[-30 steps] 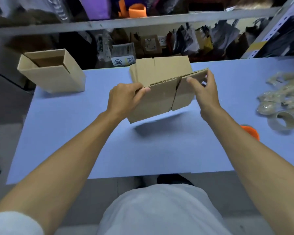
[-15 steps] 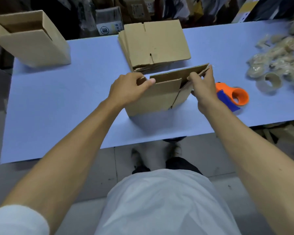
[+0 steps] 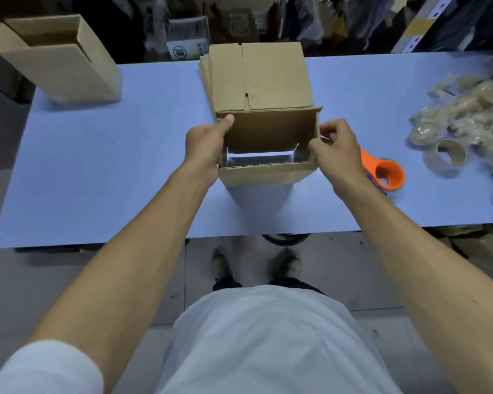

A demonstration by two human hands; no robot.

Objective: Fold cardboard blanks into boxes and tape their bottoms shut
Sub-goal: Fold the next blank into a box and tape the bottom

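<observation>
Two hands square the box (image 3: 268, 132): your left hand (image 3: 204, 149) and right hand (image 3: 335, 146) each grasp a side wall, holding it open over the table (image 3: 97, 166), tape gun (image 3: 383, 173) close by.

Two hands (image 3: 208, 146) (image 3: 336, 149), two opened boxes (image 3: 268, 174) (image 3: 57, 61), one stack of flat blanks (image 3: 262, 75), one orange tape dispenser (image 3: 384, 173), one table (image 3: 97, 166).

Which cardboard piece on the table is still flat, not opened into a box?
The stack of blanks just behind the hands. The held box and the box at far left are both opened up.
</observation>
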